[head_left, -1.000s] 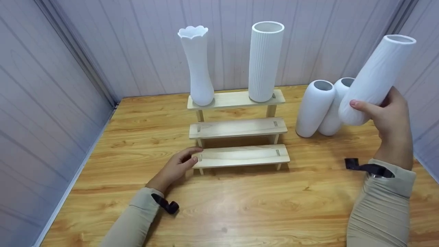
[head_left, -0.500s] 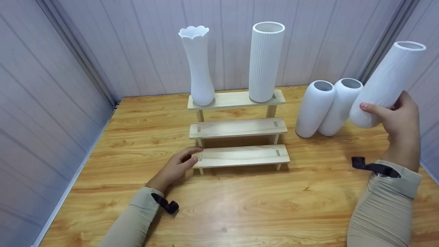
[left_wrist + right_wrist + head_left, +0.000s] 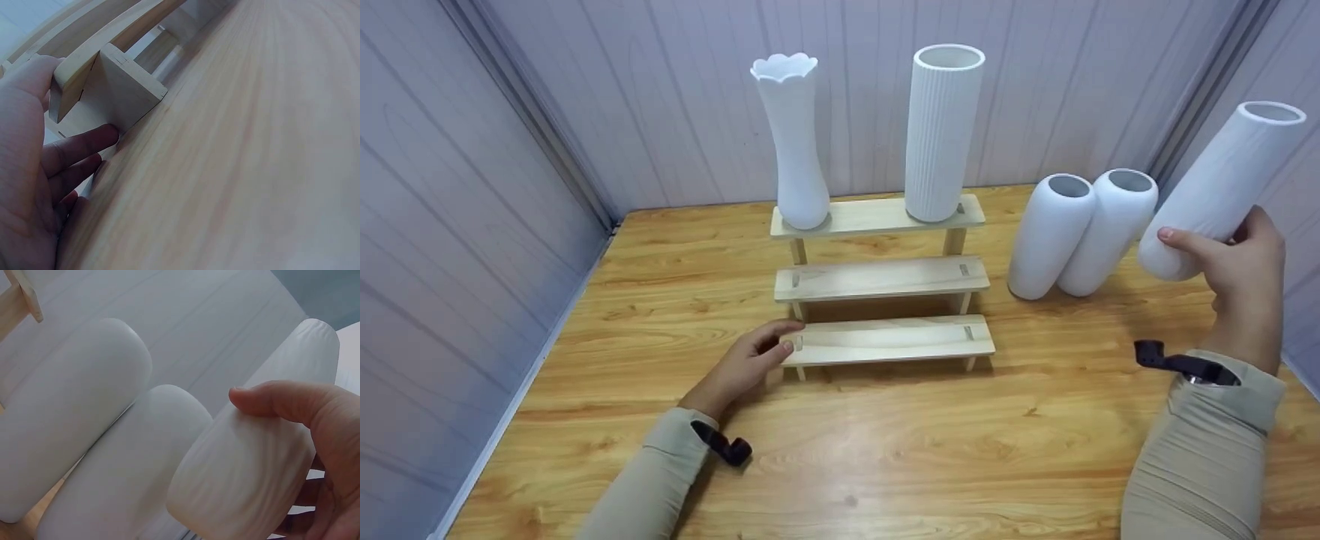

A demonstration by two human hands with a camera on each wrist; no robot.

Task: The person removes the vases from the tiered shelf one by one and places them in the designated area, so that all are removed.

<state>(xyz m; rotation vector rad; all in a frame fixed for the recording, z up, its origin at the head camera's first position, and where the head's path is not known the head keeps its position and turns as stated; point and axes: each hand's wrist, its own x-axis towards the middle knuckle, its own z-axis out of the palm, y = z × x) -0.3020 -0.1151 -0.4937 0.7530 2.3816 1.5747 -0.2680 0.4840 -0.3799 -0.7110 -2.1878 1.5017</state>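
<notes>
A white, textured vase point(image 3: 1222, 195) leans to the right in my right hand point(image 3: 1249, 262), its mouth up and its base apparently off the table. In the right wrist view my thumb lies across the vase's grooved side, and the other fingers wrap behind it, partly hidden. My left hand point(image 3: 742, 367) holds the left end of the lowest board of a three-step wooden stand point(image 3: 885, 341). The left wrist view has the thumb over the board end and fingers point(image 3: 84, 147) by its leg. On the top step stand a scalloped-rim vase point(image 3: 802, 150) and a ribbed cylindrical vase point(image 3: 943, 142).
Two smooth white vases, the left one point(image 3: 1048, 240) and the right one point(image 3: 1110, 232), stand side by side on the wooden table point(image 3: 900, 450), right of the stand. Pale panelled walls point(image 3: 682, 112) close off the back and both sides.
My right hand has carried the textured vase to the right and slightly down, uncovering the right smooth vase. My left hand stays at the stand.
</notes>
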